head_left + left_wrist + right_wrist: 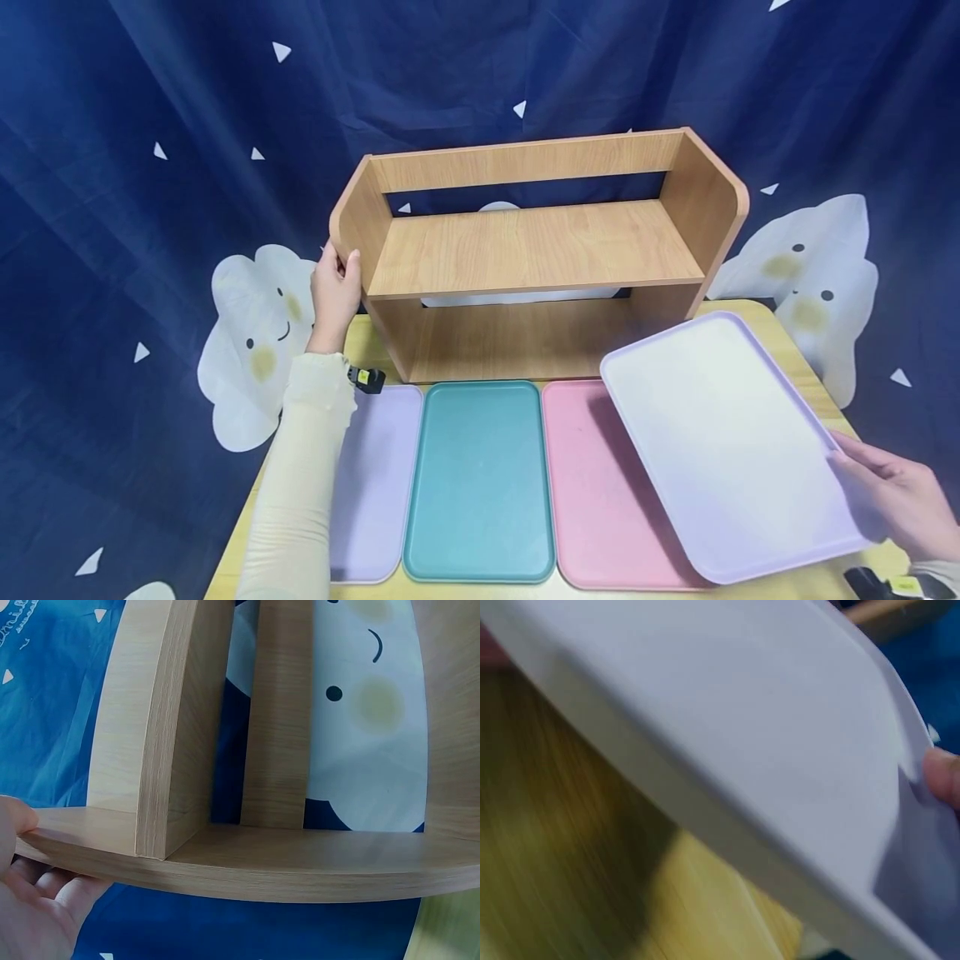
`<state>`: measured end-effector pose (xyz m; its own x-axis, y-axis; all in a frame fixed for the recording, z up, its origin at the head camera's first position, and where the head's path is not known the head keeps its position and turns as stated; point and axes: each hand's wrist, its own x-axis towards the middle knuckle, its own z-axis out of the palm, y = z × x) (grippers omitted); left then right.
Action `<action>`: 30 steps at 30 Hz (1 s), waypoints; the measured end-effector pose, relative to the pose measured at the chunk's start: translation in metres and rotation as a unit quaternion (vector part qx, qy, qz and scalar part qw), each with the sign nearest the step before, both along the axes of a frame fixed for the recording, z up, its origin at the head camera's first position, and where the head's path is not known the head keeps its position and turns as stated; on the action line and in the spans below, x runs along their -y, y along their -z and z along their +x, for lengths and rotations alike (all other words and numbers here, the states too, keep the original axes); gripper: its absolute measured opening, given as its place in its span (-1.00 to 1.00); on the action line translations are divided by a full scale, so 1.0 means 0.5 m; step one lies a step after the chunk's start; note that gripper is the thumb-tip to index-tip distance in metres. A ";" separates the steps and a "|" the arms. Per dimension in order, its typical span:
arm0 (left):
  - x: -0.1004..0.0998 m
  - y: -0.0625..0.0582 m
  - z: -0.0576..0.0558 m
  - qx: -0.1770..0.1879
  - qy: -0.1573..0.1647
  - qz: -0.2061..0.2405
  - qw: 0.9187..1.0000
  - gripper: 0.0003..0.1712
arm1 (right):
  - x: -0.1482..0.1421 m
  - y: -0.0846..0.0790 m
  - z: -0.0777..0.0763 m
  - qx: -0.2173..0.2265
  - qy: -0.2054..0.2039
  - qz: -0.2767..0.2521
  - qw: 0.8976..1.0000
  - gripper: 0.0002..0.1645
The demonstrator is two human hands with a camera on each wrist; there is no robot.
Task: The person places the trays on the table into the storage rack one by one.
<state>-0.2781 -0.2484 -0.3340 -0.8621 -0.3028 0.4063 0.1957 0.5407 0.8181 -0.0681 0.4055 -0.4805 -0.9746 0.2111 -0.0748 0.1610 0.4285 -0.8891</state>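
My left hand (pixel 335 293) grips the front edge of the left side panel of a two-tier wooden shelf (pixel 536 246). In the left wrist view, the thumb lies on one face of that panel (pixel 300 881) and the fingers curl under the other. At the right, my right hand (pixel 896 496) holds a pale lilac tray (pixel 738 450) by its right rim. Raised and tilted, this tray overlaps part of a pink tray (pixel 592 483). The right wrist view shows the thumb (pixel 943 778) on the tray's rim, with the other fingers hidden.
Left of the pink tray lie a teal tray (pixel 480 483) and another lilac tray (pixel 378 483), side by side before the shelf. My left sleeve covers part of that lilac tray. Beneath is a light wooden table (pixel 757 321); a dark blue patterned curtain (pixel 450 67) hangs behind.
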 end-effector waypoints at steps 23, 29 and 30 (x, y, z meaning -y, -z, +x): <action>-0.003 -0.002 -0.002 -0.006 -0.009 -0.004 1.000 -0.53 | 0.150 -0.096 -0.006 0.004 -0.099 -0.091 0.991 -0.57; -0.003 -0.001 -0.001 -0.008 -0.011 -0.002 1.000 -0.53 | 0.198 -0.126 -0.018 -0.025 -0.094 -0.103 0.990 -0.59; -0.003 0.000 -0.001 -0.008 -0.011 -0.002 1.000 -0.53 | 0.204 -0.131 -0.020 -0.026 -0.094 -0.119 0.988 -0.59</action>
